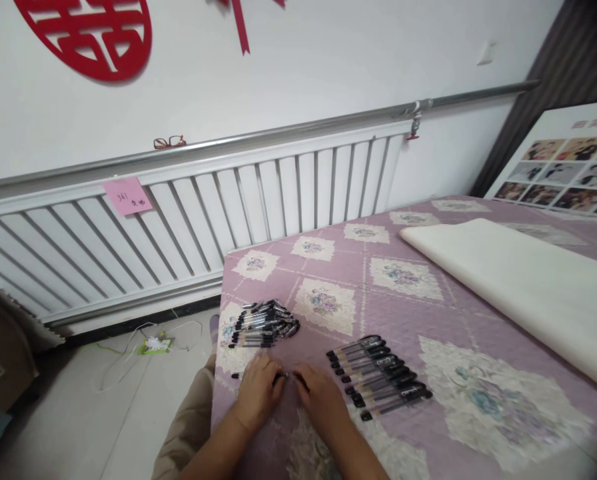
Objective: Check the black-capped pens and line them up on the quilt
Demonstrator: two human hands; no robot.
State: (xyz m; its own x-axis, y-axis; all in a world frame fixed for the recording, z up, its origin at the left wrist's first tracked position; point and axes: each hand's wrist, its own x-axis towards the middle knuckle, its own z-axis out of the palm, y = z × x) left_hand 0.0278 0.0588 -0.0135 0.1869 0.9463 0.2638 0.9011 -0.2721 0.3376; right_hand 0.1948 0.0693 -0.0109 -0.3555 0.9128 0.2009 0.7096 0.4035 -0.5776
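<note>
My left hand point(259, 385) is closed around a pen point(235, 376), whose dark end sticks out to the left of the fingers. Just to its right, my right hand point(322, 395) has its fingers pinched together close to the pen's other end; what they hold, if anything, is too small to make out. Beyond my left hand lies a loose pile of black-and-clear pens point(264, 323). To the right of my right hand, several capped pens point(381, 373) lie side by side in a slanted row.
The pens lie on a purple flowered tablecloth point(323, 340). A folded cream sheet point(523, 280) covers part of the right side. Behind stands a white radiator point(278, 193) with a pink note point(127, 196); glasses point(169, 142) rest on the pipe. A photo board point(568, 167) leans at far right.
</note>
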